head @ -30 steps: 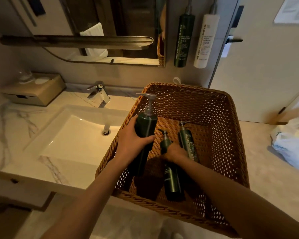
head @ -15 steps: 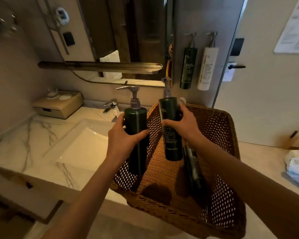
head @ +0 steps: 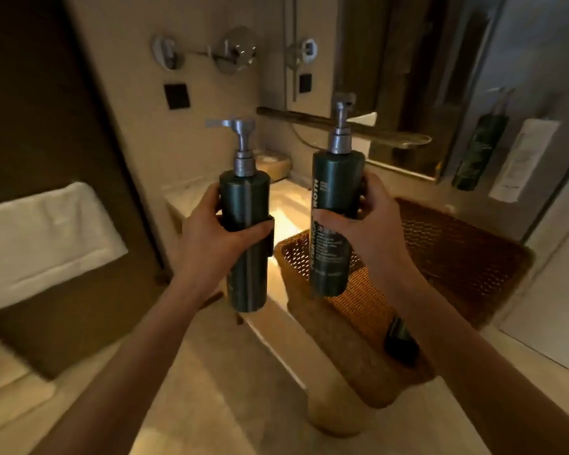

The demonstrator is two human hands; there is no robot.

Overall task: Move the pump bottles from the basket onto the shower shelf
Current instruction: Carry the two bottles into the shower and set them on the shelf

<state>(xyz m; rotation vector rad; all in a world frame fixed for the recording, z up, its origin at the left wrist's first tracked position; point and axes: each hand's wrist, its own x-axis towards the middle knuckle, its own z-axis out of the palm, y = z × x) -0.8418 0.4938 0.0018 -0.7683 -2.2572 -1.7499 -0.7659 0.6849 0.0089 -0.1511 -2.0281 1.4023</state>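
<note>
My left hand (head: 207, 234) grips a dark green pump bottle (head: 246, 205) upright in the air, left of the basket. My right hand (head: 367, 224) holds a second dark green pump bottle (head: 334, 182), also upright, above the basket's near left corner. The brown woven basket (head: 447, 251) rests on the marble counter to the right. A third dark bottle (head: 401, 343) lies inside it, mostly hidden by my right forearm. No shower shelf can be made out in this blurred view.
A white towel (head: 43, 238) hangs at the left against a dark panel. A mirror with a ledge (head: 358, 129) and two wall-mounted bottles, one green (head: 477, 152) and one white (head: 523, 159), are at the back right. Chrome fittings (head: 234, 50) sit on the far wall.
Both hands have lifted their bottles out of the basket and up. The view has swung left, so the basket now sits lower right and the towel has come into sight.
</note>
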